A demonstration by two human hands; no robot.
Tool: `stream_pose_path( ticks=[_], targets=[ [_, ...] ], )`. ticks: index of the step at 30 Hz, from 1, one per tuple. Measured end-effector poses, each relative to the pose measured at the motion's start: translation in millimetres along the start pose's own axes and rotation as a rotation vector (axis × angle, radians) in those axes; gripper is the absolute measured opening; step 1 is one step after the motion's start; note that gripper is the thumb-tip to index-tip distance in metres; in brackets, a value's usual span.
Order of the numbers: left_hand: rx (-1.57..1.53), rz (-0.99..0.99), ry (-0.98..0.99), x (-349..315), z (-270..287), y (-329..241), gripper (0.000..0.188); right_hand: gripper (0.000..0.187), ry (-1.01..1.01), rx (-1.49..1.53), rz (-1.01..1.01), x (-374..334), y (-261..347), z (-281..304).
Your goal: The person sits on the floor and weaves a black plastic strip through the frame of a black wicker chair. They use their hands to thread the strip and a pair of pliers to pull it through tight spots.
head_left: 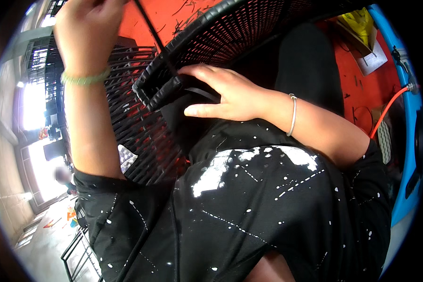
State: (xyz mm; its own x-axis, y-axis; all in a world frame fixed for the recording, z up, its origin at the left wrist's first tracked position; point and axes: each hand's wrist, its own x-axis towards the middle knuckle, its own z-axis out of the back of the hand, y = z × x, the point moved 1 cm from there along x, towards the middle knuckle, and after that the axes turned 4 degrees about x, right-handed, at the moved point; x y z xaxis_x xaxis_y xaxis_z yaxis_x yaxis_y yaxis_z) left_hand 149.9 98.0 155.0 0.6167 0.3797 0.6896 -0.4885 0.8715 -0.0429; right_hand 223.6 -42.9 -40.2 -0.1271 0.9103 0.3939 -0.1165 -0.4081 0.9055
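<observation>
black woven panel lies slantwise across the person's lap, its padded edge running from the upper middle down to a corner just left of the right hand; the right hand is spread, thumb well apart from the fingers, in a wide c-shape; its forefinger touches the panel near that corner, while the thumb points left, below it; a short length of black strip shows in the gap between thumb and fingers, with no visible pinch on it; the left hand is raised at the upper left, its fingers bent and cut off by the picture's edge; whether it grips anything cannot be told; a taut black cord runs from the top edge, just beside the left hand, down to the panel's corner; a black slatted frame stands below and left of that corner; red floor bears dark scraps.
</observation>
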Motion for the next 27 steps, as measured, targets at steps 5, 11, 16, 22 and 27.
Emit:
stream_pose_path(
  ticks=[5,11,16,22,27],
  targets=[
    [0.130,-0.129,0.197,10.4,-16.1,8.7,0.025,0.074,-0.020,-0.030,0.071,0.3,5.7,-12.3],
    [0.058,-0.105,0.190,5.1,-35.1,14.5,0.025,0.062,-0.077,0.008,0.112,3.1,6.3,-12.4],
    [-0.304,-0.058,0.268,9.6,-18.5,-33.4,0.021,0.044,-0.107,0.318,0.009,9.1,5.7,-0.9],
    [-0.574,-0.193,0.238,-15.5,-4.0,-62.2,0.013,0.030,-0.190,0.860,-0.013,17.2,34.9,27.8],
    [-0.543,0.002,0.266,-28.0,10.5,-46.9,0.016,0.028,-0.178,0.809,-0.017,15.5,32.5,34.9]
  ],
)
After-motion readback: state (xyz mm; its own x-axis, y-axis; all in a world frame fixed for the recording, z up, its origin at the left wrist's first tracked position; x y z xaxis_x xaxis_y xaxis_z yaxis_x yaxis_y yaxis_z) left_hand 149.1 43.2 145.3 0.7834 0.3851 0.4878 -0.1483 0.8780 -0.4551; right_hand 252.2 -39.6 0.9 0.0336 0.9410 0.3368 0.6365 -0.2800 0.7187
